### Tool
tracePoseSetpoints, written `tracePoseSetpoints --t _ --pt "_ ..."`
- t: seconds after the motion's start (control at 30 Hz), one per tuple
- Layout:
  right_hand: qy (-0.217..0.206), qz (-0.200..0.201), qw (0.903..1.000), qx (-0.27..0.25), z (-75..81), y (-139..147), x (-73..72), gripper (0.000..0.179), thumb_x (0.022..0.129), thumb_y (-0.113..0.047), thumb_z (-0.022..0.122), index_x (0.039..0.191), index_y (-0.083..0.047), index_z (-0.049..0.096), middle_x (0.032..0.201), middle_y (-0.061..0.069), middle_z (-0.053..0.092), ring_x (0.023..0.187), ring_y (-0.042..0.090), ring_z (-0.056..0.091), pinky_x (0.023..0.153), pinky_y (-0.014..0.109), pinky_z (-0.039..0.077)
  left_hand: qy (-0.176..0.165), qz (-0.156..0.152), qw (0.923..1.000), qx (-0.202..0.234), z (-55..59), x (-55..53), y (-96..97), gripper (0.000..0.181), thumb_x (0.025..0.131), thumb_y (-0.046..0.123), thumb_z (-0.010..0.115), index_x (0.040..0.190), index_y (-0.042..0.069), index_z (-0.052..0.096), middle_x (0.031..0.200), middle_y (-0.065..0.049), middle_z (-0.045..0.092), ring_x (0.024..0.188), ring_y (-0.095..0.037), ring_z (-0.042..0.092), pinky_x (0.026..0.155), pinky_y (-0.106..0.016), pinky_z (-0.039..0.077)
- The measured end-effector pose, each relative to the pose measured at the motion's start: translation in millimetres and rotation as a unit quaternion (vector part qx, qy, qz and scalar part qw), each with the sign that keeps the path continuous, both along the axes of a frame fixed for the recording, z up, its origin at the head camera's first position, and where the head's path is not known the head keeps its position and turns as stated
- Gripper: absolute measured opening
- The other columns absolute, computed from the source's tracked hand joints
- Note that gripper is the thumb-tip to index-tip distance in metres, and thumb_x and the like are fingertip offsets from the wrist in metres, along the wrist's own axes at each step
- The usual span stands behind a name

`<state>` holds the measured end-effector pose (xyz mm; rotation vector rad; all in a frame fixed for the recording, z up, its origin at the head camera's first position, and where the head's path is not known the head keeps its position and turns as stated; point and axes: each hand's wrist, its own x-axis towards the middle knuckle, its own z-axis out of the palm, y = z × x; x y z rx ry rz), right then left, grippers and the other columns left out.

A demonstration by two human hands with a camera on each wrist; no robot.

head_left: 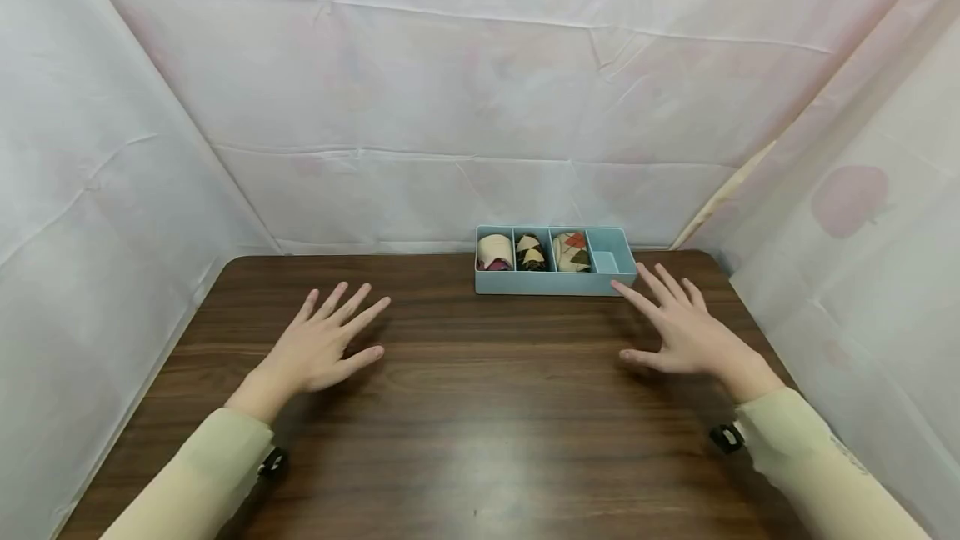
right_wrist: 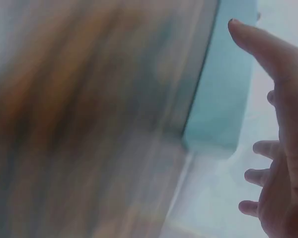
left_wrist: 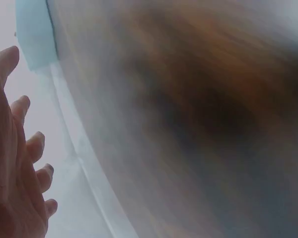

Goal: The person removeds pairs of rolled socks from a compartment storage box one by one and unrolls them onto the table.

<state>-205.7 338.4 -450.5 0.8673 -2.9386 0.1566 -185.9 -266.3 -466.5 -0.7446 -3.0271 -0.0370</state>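
Note:
A light blue divided box (head_left: 551,283) stands at the far edge of the table, right of centre. Its first compartment from the left holds a cream rolled sock (head_left: 495,250), the second a black and tan patterned one (head_left: 531,252), and the third a beige argyle one (head_left: 573,252). The rightmost compartment (head_left: 613,250) is bare. My left hand (head_left: 318,348) hovers over the left of the table with fingers spread, holding nothing. On the other side, my right hand (head_left: 686,327) is likewise spread and holds nothing; its index fingertip overlaps the box's front right corner in the head view.
The dark wood table (head_left: 480,390) has rounded far corners. Pale printed cloth (head_left: 450,90) hangs behind it and along both sides. Small black devices sit at the left cuff (head_left: 273,462) and the right cuff (head_left: 726,438).

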Motion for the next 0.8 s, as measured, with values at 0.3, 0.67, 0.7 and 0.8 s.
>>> tracePoseSetpoints --t 0.3,0.67,0.7,0.8 --pt "-0.009 -0.004 0.9992 -0.038 13.2 -62.4 -31.0 0.102 0.100 -0.058 0.076 0.176 -0.020 0.019 0.180 0.024 0.014 0.160 0.053 0.021 0.115 0.083 0.022 0.011 -0.023 0.9993 0.028 7.7 -28.5 64.3 0.092 0.107 0.067 0.056 0.178 0.026 0.013 0.183 -0.009 0.012 0.167 -0.039 0.011 0.130 -0.069 0.012" --pt "-0.043 0.001 0.9956 -0.083 26.6 -129.4 -75.7 0.091 0.105 -0.059 0.068 0.173 -0.013 0.029 0.178 0.020 0.023 0.155 0.053 0.033 0.115 0.081 0.029 0.000 0.011 0.9811 0.193 0.7 -68.0 125.0 0.089 0.109 0.054 0.059 0.176 0.015 0.016 0.172 -0.018 0.040 0.155 -0.046 0.042 0.125 -0.067 0.031" --pt "-0.047 0.001 0.9945 -0.094 27.2 -135.1 -80.2 0.089 0.105 -0.058 0.068 0.172 -0.012 0.031 0.178 0.020 0.025 0.155 0.052 0.035 0.116 0.079 0.031 -0.006 0.015 0.9753 0.220 -1.0 -71.1 129.5 0.088 0.109 0.052 0.060 0.175 0.013 0.018 0.170 -0.019 0.043 0.152 -0.046 0.046 0.123 -0.067 0.034" --pt "-0.065 0.006 0.9897 -0.127 28.9 -151.5 -93.1 0.084 0.106 -0.052 0.069 0.170 -0.008 0.036 0.175 0.019 0.031 0.153 0.046 0.042 0.120 0.070 0.037 -0.035 0.037 0.9518 0.303 -7.8 -78.7 143.1 0.086 0.110 0.049 0.061 0.175 0.010 0.019 0.168 -0.020 0.045 0.148 -0.044 0.051 0.119 -0.064 0.041"
